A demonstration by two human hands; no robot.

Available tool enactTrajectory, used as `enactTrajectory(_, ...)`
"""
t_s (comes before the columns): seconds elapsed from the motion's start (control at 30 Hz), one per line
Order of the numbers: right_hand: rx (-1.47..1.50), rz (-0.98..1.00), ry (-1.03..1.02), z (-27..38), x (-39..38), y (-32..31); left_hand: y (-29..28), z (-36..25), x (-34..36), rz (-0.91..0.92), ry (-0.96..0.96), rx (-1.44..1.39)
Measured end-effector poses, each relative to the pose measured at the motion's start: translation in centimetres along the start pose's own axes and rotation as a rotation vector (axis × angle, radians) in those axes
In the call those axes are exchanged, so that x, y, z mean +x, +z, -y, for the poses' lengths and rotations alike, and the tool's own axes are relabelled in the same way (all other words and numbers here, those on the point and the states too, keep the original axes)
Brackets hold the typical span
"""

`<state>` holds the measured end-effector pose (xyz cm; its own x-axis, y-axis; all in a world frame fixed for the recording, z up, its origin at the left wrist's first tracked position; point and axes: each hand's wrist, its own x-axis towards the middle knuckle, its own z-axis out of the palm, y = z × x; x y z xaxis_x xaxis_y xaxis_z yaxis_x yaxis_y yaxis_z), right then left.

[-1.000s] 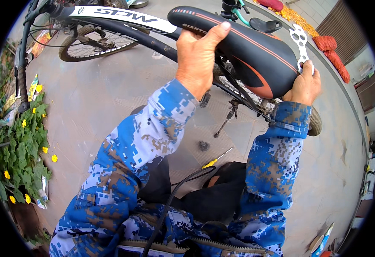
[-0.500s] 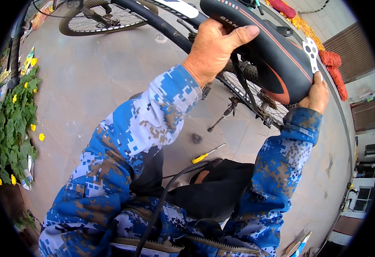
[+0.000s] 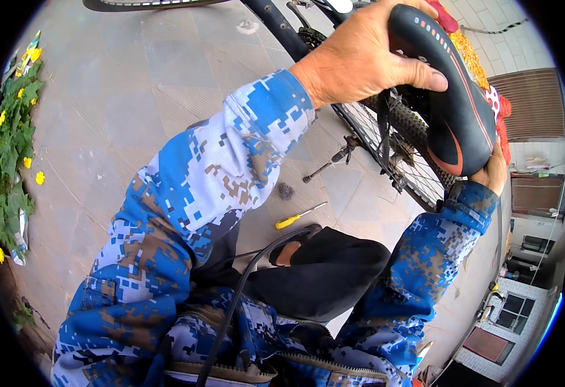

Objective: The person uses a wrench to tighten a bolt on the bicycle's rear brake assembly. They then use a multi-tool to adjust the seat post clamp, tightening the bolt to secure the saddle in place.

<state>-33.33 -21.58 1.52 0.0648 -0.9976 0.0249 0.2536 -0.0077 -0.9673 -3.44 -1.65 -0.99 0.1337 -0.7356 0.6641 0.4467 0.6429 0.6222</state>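
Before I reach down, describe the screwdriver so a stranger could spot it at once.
Left of the black saddle is the bicycle's rear wheel; from there go down-left past the kickstand to a small dark clump on the paving. The screwdriver lies just below that clump in the view. Unlike the dull clump, it has a bright yellow handle and a thin metal shaft.

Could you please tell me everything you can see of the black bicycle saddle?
The saddle is black with a smooth, leather-like cover. Thin reddish lines run along it, small pale and orange marks sit near its narrow nose, and an orange curve marks its side by the wide end. It slants, nose toward the view's top, partly covering the rear wheel. The left hand grips it near the nose; the right hand, partly hidden, is against its wide end. Any fastening underneath is hidden.
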Motion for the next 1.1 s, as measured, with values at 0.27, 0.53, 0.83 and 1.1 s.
enactTrajectory(0.27, -0.006, 0.109, 0.090, -1.3, 0.8, -1.9, -1.3, 0.9, 1.7, 0.013, 0.254, 0.430)
enactTrajectory(0.53, 0.016, 0.027, 0.050, -0.3, -0.6, -2.0, -1.4, -0.3, 1.8, 0.015, 0.228, 0.508)
enactTrajectory(0.83, 0.054, 0.004, 0.014, -1.1, -0.5, -1.3, -1.9, -3.3, 4.1, 0.237, 0.526, 1.214)
enactTrajectory(1.1, 0.069, -0.118, -0.030, -1.6, -1.1, 0.2, 0.3, -1.7, 6.3, 0.526, 0.747, 1.513)
